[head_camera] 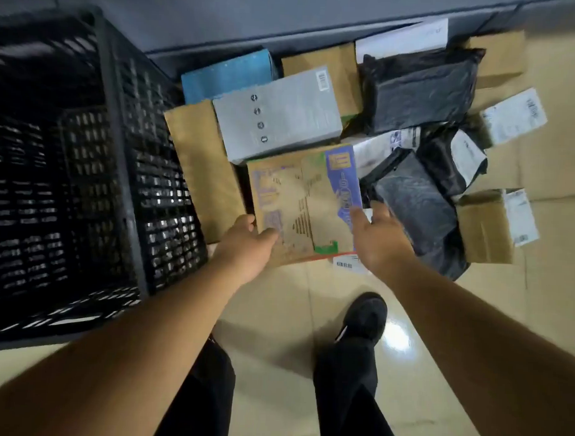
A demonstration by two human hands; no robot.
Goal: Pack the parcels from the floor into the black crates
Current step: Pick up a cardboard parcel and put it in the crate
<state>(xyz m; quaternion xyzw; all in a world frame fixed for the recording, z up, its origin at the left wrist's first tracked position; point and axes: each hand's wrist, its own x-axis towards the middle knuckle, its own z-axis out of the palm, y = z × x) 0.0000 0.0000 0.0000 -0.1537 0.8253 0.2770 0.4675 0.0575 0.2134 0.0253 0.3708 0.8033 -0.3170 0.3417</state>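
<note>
Parcels are lying heaped on the tiled floor (276, 302), the tall black lattice plastic crate (95, 178) beside them showing none inside, while both hands, left (249, 246) and right (378, 239), are gripping a printed brown cardboard box (300, 198).

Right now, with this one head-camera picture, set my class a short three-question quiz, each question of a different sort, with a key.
1. True or false: the left hand and the right hand both touch the printed cardboard box.
2. Where does the black crate stand? A: to the person's left. B: to the person's right. C: behind the parcels.
3. Fill in: the grey box lies just beyond the printed box and rests partly on a ____ box.

Key: 1 true; 2 A; 3 blue.
</note>
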